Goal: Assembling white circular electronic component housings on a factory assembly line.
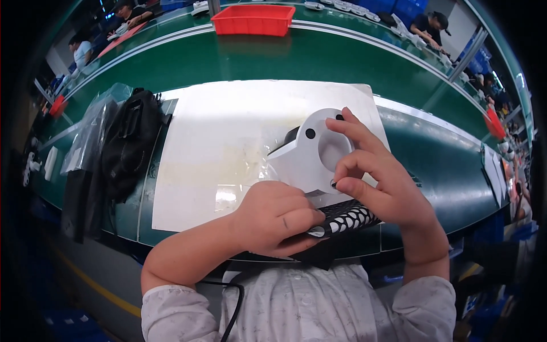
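Observation:
A white plastic housing (295, 161) with a round recess lies on a white board (199, 137). It carries black round pads (310, 133), one of them partly behind my right fingers. My left hand (279, 216) is closed on the edge of a black perforated sheet (347, 219) that shows rows of white round openings, in front of the housing. My right hand (382, 176) hovers over the housing's right side. Its thumb and index finger pinch a small dark pad (334, 184), while the other fingers are raised.
To the left lie a black bag (132, 142) and clear plastic bags (97, 128). A red bin (253, 21) stands at the far side of the green conveyor (188, 62). Co-workers (430, 28) sit beyond it. A black cable (235, 308) hangs by my lap.

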A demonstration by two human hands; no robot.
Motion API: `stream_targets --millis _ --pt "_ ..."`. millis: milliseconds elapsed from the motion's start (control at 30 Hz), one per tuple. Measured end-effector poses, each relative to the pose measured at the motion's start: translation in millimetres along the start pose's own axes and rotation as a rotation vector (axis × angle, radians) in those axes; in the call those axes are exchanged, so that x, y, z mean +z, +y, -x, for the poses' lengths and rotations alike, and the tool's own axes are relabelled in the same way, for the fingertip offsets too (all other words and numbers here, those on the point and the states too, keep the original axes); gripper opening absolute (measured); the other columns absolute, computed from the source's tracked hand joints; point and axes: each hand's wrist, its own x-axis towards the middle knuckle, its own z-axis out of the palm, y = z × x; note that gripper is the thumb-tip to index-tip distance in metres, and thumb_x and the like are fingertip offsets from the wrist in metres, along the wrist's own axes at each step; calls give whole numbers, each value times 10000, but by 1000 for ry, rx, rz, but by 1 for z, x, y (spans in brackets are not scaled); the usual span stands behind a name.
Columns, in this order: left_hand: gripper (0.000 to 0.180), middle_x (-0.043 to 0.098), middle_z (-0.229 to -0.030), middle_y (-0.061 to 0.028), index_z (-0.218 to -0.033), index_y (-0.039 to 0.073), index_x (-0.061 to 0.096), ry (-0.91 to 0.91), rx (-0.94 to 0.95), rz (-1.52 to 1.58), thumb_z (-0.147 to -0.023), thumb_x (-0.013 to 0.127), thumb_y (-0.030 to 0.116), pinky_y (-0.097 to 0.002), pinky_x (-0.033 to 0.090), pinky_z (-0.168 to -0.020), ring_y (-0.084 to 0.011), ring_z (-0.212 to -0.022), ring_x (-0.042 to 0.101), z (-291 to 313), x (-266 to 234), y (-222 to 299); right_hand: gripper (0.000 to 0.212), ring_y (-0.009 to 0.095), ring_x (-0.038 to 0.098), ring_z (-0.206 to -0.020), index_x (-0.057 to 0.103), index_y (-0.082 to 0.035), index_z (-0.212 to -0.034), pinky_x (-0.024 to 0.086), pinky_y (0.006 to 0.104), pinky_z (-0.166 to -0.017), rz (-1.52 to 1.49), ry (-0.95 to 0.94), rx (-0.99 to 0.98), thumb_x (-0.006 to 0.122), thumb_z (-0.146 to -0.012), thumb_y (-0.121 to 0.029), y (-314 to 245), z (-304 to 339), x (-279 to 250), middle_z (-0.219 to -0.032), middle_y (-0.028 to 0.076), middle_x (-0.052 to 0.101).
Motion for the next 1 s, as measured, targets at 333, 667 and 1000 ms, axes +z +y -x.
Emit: stream_targets --millis 333,667,1000 --pt "229 547 -605 -42 -780 27 566 17 15 -15 -586 676 79 -266 372 -400 -171 -461 514 -1 1 1 52 303 161 -1291 549 -29 -728 391 250 -767 -16 47 55 582 -757 -57 -2 4 2 -1301 153 360" --pt "227 534 -657 -27 -757 69 556 -11 -57 -32 -577 677 137 -284 401 -433 -180 -533 533 -1 -1 3 515 303 394 -1159 587 -49 -930 258 448 -942 714 -128 -230 486 -751 -521 -19 19 -9 -1171 113 494" --pt "205 506 -568 -55 -684 37 542 47 -32 -67 -537 674 92 -287 380 -404 -198 -465 506 -1 -1 3 264 276 483 -1062 589 -81 -890 338 406 -868 544 177 -359 655 -647 -162 -34 24 4 -1077 70 551"
